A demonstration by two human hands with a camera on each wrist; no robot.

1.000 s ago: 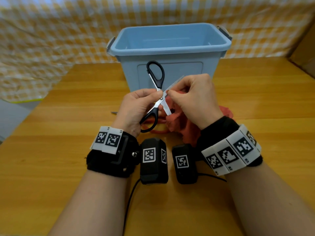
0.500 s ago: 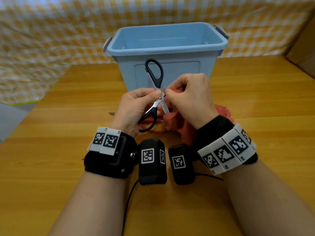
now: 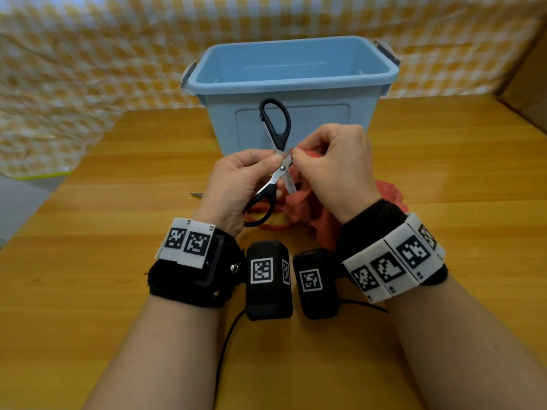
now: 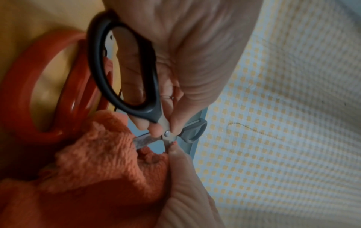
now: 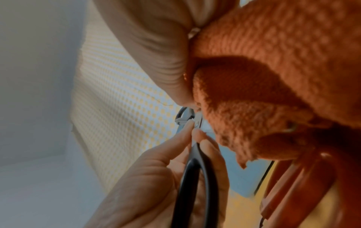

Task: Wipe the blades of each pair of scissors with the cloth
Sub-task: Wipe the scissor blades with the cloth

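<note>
Fingers first, head view: left hand (image 3: 236, 184) pinches the black-handled steel scissors (image 3: 276, 161) at the pivot, thumb & forefinger tight, blades splayed wide in mid-air over the wooden table (image 3: 118, 261), in front of the light-blue plastic storage bin (image 3: 293, 84). Right hand (image 3: 334, 170) pinches the orange-red terry cloth (image 3: 307, 202) vs. one blade close to the pivot, fingers curled. Red-handled scissors (image 3: 275, 224) lie on the table beneath, part hidden. Risk, as a judgement: bare blade pointing down toward the left palm could nick skin if the cloth stroke slips. Writing: only black-and-white square code markers on wrist bands, no legible text.

Left wrist view: left fingertips (image 4: 156, 129) clamp right at the rivet; one blade goes into the cloth (image 4: 101, 162), the other runs to the right thumb. Grip so near the pivot gives little leverage, so the blades may swing shut on the cloth or a fingertip. No brand mark readable on handle or blade.

Right wrist view: cloth (image 5: 273, 77) bunched in the right hand, thumb pressing it by the pivot. Thick pile could snag at the blade's root. Blurred; no lettering visible.
</note>
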